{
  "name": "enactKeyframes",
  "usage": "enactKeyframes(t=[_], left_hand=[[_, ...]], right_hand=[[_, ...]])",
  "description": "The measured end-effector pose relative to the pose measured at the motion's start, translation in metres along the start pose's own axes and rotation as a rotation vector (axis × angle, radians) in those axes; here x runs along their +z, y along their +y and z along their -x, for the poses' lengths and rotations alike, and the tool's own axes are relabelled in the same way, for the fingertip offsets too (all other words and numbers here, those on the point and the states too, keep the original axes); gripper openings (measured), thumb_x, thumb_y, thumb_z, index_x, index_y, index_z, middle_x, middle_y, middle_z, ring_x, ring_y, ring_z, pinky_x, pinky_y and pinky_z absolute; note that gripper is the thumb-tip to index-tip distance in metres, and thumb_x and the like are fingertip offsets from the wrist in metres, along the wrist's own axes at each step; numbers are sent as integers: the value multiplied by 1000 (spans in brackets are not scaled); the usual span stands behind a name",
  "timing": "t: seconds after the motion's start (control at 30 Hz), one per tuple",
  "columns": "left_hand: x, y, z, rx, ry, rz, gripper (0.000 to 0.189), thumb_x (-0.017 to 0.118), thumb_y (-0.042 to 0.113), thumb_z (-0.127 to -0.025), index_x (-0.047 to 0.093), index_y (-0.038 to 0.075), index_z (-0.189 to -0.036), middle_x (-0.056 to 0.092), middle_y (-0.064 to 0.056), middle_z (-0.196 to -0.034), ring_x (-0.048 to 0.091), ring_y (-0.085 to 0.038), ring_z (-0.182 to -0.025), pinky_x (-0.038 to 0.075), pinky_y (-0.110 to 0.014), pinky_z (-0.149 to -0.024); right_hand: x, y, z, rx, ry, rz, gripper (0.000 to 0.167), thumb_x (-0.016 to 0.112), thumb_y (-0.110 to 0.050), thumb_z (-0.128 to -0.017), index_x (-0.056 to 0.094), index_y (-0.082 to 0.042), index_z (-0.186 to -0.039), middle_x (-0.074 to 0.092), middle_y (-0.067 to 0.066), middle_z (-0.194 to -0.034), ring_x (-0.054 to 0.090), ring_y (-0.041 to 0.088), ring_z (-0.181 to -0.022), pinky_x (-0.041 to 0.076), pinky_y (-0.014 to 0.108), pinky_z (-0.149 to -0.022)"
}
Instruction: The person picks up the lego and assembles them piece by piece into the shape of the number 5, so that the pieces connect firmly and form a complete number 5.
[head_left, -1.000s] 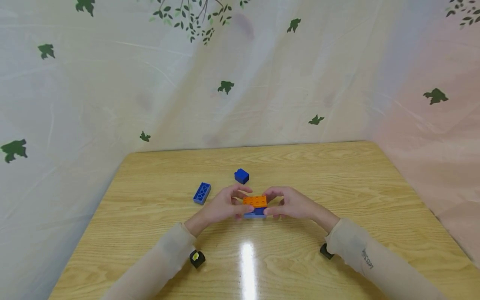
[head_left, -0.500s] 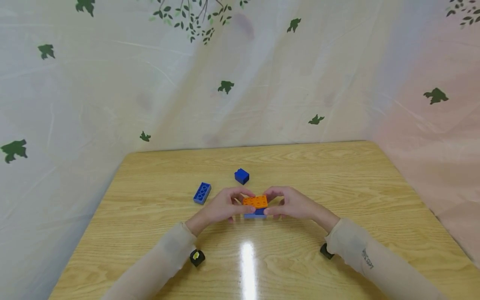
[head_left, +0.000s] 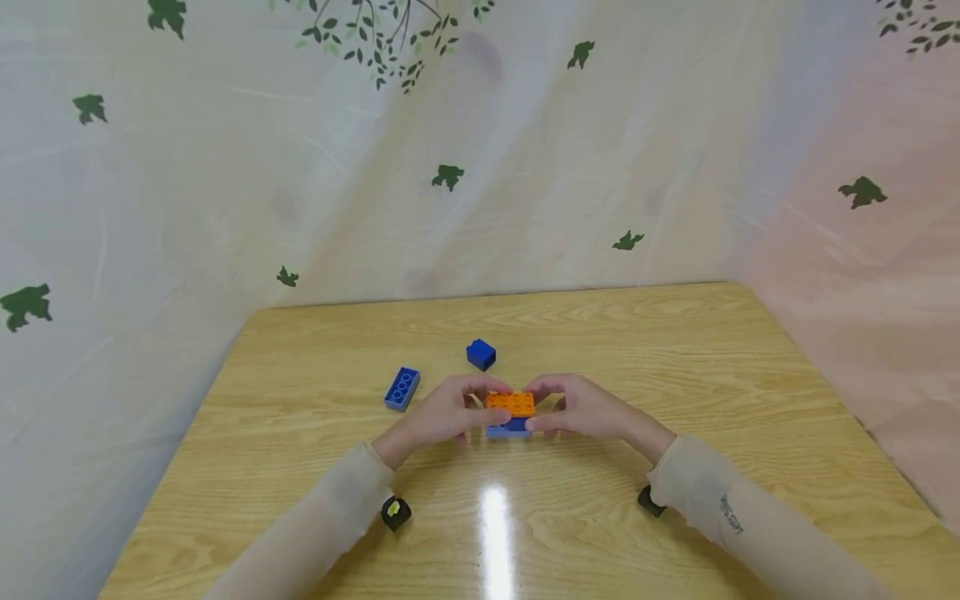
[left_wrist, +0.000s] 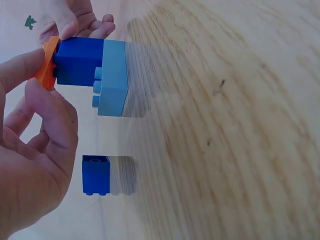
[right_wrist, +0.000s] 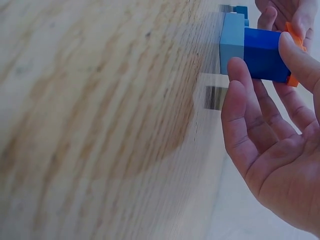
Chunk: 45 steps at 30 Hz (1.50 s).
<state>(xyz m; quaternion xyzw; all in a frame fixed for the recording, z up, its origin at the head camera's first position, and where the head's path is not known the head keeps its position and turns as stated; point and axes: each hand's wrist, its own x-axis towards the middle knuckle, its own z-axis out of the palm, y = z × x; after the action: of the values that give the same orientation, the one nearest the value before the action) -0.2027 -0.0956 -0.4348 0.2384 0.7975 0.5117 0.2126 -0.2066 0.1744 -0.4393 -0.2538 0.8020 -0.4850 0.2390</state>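
Note:
A small stack stands on the table between both hands: a light blue brick (left_wrist: 114, 80) at the bottom, a dark blue brick (left_wrist: 80, 62) on its right part, and a thin orange brick (head_left: 512, 403) on top. My left hand (head_left: 450, 408) pinches the orange brick between thumb and forefinger at its left part. In the left wrist view, dark blue studs show under the orange brick, which sits slightly tilted. My right hand (head_left: 588, 408) holds the dark blue brick from the right, thumb near its upper edge; its other fingers curve around behind.
Behind the stack lies a dark blue brick (head_left: 481, 355) on its side. Another blue brick (head_left: 402, 389), longer, lies to the left with its hollow underside up. The wooden table (head_left: 637, 350) ends at a printed cloth (head_left: 525, 208) at the back.
My left forefinger has shifted right along the back of the orange brick. The orange brick tilted a little, then levelled somewhat. The right hand has barely moved; the head view shifted slightly.

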Motion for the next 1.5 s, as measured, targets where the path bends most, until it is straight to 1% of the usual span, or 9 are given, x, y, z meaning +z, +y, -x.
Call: enactKeyframes(t=[0.1,0.23,0.37,0.7,0.9,1.07,1.23,1.33,1.5], left_hand=[[0,0,-1,2,2,-14,37,76,36,-93,69,25,-128,62,-6,-102,51,-38,-58,50,-34,-45],[1,1,-1,-2,8,-23,36,76,37,-93,69,26,-126,63,-5,-99,46,-25,-50,45,-30,-43],[1,1,0,3,8,-21,35,76,37,-93,70,26,-126,62,-6,-98,44,-18,-51,40,-26,-43],[-3,-4,0,36,10,-20,34,75,33,-94,70,23,-126,61,-7,-100,47,-23,-57,40,-25,-45],[-3,-4,0,66,10,-40,34,76,32,-94,70,23,-126,64,-4,-101,50,-22,-65,40,-25,-49],[-3,-4,1,65,13,-40,33,76,31,-94,71,21,-126,65,-2,-102,51,-23,-68,41,-25,-51],[-1,-3,-1,74,25,-68,33,75,30,-94,71,20,-125,66,1,-103,55,-23,-83,45,-26,-58],[0,-2,-2,71,33,-70,33,75,30,-94,71,20,-125,67,4,-104,56,-23,-89,46,-27,-63],[2,-4,-2,54,42,-59,34,77,31,-93,72,21,-125,68,4,-104,55,-23,-89,43,-27,-62]], right_hand=[[0,0,-1,-3,-2,3,41,77,-28,-93,64,-15,-129,64,9,-119,71,31,-76,60,46,-64],[0,-1,-1,-8,-8,6,40,77,-28,-93,64,-15,-129,64,9,-119,71,32,-76,60,46,-64],[0,-1,-1,-12,-11,9,40,77,-28,-93,64,-15,-129,64,8,-119,71,32,-75,60,46,-63],[0,-2,-1,-25,-12,24,39,77,-27,-93,65,-14,-128,65,8,-119,69,33,-74,60,46,-62],[-1,-4,-1,-22,-6,31,39,77,-29,-93,65,-14,-127,65,8,-117,70,33,-74,60,47,-62],[0,-4,-2,-37,-4,33,38,77,-27,-93,66,-14,-126,66,8,-116,70,33,-73,60,47,-62],[0,-3,-1,-49,2,43,37,77,-26,-93,66,-14,-126,66,8,-116,70,33,-72,60,47,-62],[0,-1,-1,-68,4,76,40,78,-27,-92,65,-14,-128,66,8,-117,69,31,-70,60,44,-61],[-2,0,1,-92,3,165,48,79,-32,-91,63,-14,-133,67,6,-120,68,23,-76,60,34,-68]])
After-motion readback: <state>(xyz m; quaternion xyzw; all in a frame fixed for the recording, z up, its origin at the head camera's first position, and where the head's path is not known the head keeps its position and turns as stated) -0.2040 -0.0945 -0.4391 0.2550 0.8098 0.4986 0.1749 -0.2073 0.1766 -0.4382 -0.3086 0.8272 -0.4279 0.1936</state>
